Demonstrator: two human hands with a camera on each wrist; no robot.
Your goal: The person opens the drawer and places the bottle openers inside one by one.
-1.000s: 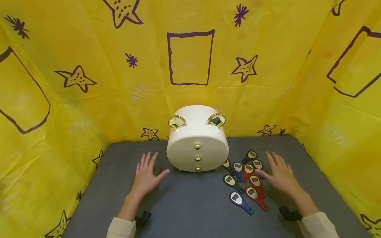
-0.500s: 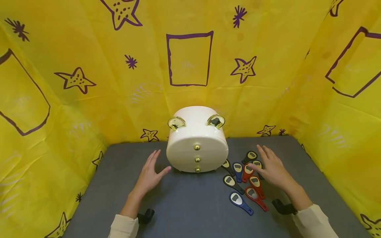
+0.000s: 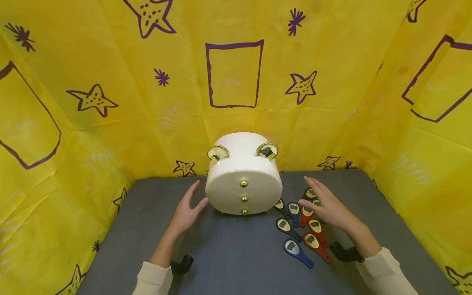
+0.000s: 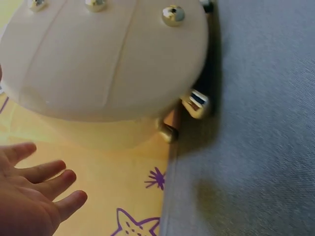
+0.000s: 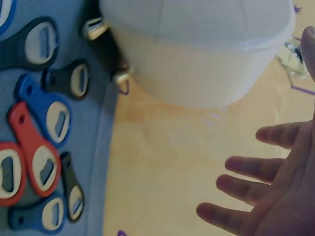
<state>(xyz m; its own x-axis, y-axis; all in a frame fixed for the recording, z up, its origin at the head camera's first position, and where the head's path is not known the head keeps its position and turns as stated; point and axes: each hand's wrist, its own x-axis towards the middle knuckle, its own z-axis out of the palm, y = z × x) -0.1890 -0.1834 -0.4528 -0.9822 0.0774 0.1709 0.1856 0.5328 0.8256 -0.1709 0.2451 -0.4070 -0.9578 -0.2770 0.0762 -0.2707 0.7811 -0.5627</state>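
left hand (image 3: 186, 211) and right hand (image 3: 328, 207) have both drawn inward toward the white box (image 3: 225, 192) since a second ago, the right one now screening more of the bottle openers (image 3: 311, 241). the box itself has stayed put, standing upright at the back of the grey table (image 3: 228, 258). taking the box as the clock's centre in the head view, the left hand sits at eight o'clock, its thumb tip right by the box's edge; whether it touches, i cannot tell. the right hand is between three and four o'clock, a little apart from the box. both hands have their fingers extended and parted, gripping nothing.

on the box, round gold ears (image 3: 218, 153) stick up at ten o'clock and between one and two, and three gold knobs (image 3: 243, 184) run down the front toward six. the openers, black, blue and red, lie in a loose cluster at four o'clock, a blue one (image 3: 298, 253) lowest, near five. yellow cloth (image 3: 236, 119) with purple drawings hangs behind at twelve.
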